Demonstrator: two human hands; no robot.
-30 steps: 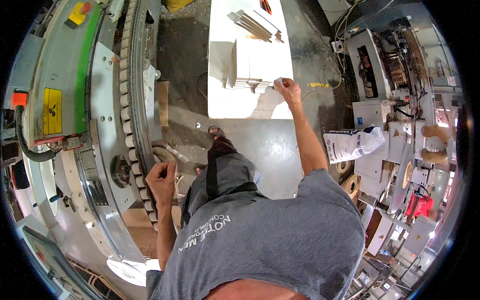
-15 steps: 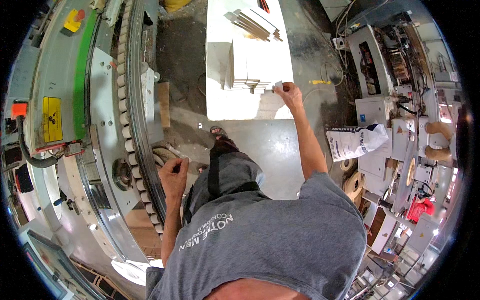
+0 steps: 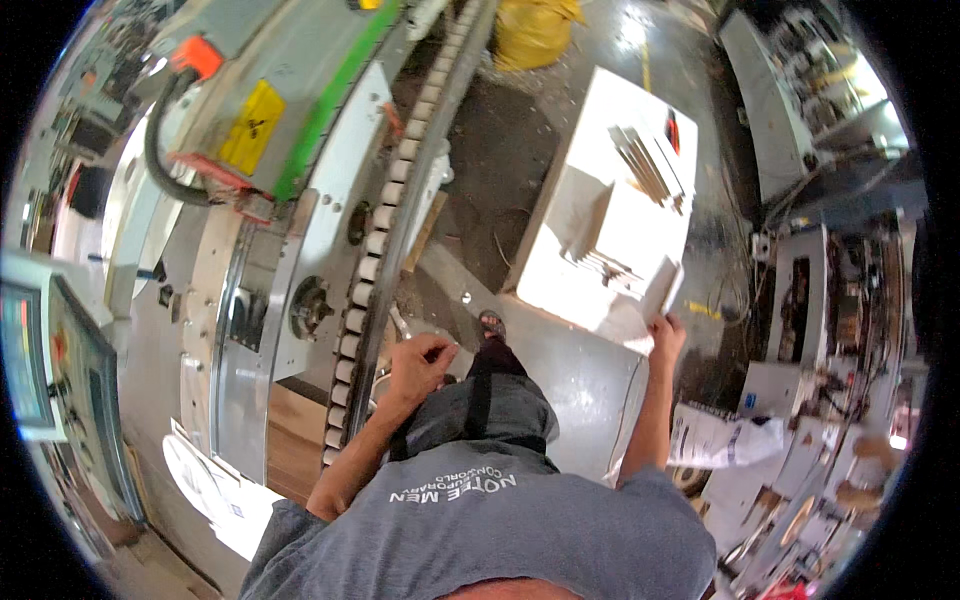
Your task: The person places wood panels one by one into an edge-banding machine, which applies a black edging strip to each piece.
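At the near right corner of the white table [image 3: 548,292], my right hand [image 3: 668,338] grips a thin white panel [image 3: 663,286] by its near end. The panel is tilted beside a stack of white panels [image 3: 632,228], whose brown edges show toward me. Several narrower strips [image 3: 645,165] lie fanned out beyond the stack. My left hand [image 3: 418,367] is in front of my body near the roller conveyor, fingers curled and thumb against them. Whether anything small sits in that pinch is hidden.
A roller conveyor [image 3: 377,243] and a machine with a green stripe [image 3: 330,110] run along my left. A screen [image 3: 22,355] stands at far left. Beyond the table lies a yellow sack [image 3: 535,32]. To the right are a white bag [image 3: 725,437] and more machinery [image 3: 800,300].
The view has turned left, so the table appears farther right and slanted. The panel in my right hand now shows lifted and tilted at the stack's side. My left hand stays curled.
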